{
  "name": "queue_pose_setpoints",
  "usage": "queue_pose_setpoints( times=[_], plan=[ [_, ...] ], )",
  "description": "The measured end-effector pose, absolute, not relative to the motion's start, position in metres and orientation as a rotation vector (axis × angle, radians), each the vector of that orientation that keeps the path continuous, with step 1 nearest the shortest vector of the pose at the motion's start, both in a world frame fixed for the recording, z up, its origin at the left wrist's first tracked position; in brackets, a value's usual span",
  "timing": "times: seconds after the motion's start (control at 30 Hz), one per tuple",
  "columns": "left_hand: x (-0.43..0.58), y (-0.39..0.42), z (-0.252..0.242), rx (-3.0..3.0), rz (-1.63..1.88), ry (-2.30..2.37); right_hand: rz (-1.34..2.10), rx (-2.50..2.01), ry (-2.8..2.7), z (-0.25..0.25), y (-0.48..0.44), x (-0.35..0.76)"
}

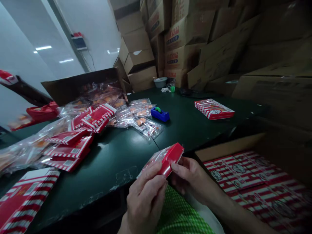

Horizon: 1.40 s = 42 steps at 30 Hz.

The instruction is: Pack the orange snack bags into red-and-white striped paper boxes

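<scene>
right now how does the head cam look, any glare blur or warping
In the head view, the wide lens bows the stacked cardboard cartons and the dark green table toward the edges; glare streaks the clear plastic packets; the cartons at upper right sink into heavy shadow; the left hand, right hand and red box between them look slightly soft, without strong motion blur.

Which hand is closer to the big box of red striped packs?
Right. The right hand is just beside the cardboard box, at its near corner, and the left hand is farther away, on the right hand's other side.
</scene>
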<state>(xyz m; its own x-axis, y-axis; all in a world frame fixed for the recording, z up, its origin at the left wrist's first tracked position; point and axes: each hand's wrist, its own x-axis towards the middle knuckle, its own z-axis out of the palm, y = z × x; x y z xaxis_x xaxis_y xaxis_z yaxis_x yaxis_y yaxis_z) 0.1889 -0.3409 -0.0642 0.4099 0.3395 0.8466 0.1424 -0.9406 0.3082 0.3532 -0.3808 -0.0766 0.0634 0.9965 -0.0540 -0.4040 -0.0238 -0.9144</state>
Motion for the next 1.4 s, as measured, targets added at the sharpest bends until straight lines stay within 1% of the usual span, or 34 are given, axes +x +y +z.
queue_pose_setpoints(
  times=[0.2, 0.3, 0.37, 0.4, 0.43, 0.57, 0.63, 0.7, 0.8, 0.9, 0.97, 1.03, 1.13, 1.2, 1.27, 1.33, 1.4],
  plan=[
    [0.179, -0.335, -0.061, 2.202, 1.520, 0.583, 0.789, -1.270, -0.994, -0.103, -0.353, 0.348],
    [0.168, -0.329, -0.056, 2.116, 1.537, 0.640, 0.462, -1.573, -1.188, -0.107, -0.338, 0.377],
    [0.161, -0.325, -0.053, 2.094, 1.535, 0.668, 0.302, -1.679, -1.271, -0.099, -0.337, 0.406],
    [0.157, -0.322, -0.051, 2.089, 1.517, 0.677, 0.316, -1.647, -1.322, -0.092, -0.339, 0.419],
    [0.154, -0.320, -0.050, 2.083, 1.483, 0.676, 0.414, -1.563, -1.391, -0.083, -0.343, 0.428],
    [0.146, -0.308, -0.043, 2.001, 1.371, 0.607, 1.192, -1.077, -1.636, -0.053, -0.356, 0.415],
    [0.144, -0.302, -0.038, 2.119, 1.278, 0.657, 1.453, -0.911, -1.582, -0.051, -0.355, 0.392],
    [0.145, -0.300, -0.030, 2.422, 1.127, 0.744, 1.558, -0.837, -1.492, -0.056, -0.351, 0.373],
    [0.153, -0.303, -0.020, 2.848, 0.809, 0.767, 1.642, -0.826, -1.419, -0.069, -0.349, 0.363],
    [0.166, -0.303, -0.021, 2.822, 0.361, 0.797, 1.797, -0.848, -1.378, -0.082, -0.352, 0.367],
    [0.171, -0.302, -0.033, 2.727, 0.176, 0.790, 1.865, -0.884, -1.354, -0.093, -0.355, 0.371],
    [0.172, -0.302, -0.054, 2.737, 0.137, 0.776, 1.774, -1.010, -1.355, -0.105, -0.361, 0.373],
    [0.176, -0.298, -0.095, 2.837, 0.062, 0.827, 1.354, -1.286, -1.387, -0.125, -0.372, 0.368],
    [0.188, -0.288, -0.112, 2.851, -0.077, 0.848, 1.202, -1.245, -1.482, -0.137, -0.374, 0.366],
    [0.206, -0.277, -0.108, 2.874, -0.081, 0.790, 1.184, -1.138, -1.520, -0.140, -0.373, 0.376],
    [0.218, -0.267, -0.082, 2.911, 0.179, 0.701, 1.080, -1.185, -1.418, -0.128, -0.371, 0.405],
    [0.217, -0.253, -0.049, 2.858, 0.573, 0.718, 0.850, -1.350, -1.235, -0.100, -0.365, 0.457]
  ],
)
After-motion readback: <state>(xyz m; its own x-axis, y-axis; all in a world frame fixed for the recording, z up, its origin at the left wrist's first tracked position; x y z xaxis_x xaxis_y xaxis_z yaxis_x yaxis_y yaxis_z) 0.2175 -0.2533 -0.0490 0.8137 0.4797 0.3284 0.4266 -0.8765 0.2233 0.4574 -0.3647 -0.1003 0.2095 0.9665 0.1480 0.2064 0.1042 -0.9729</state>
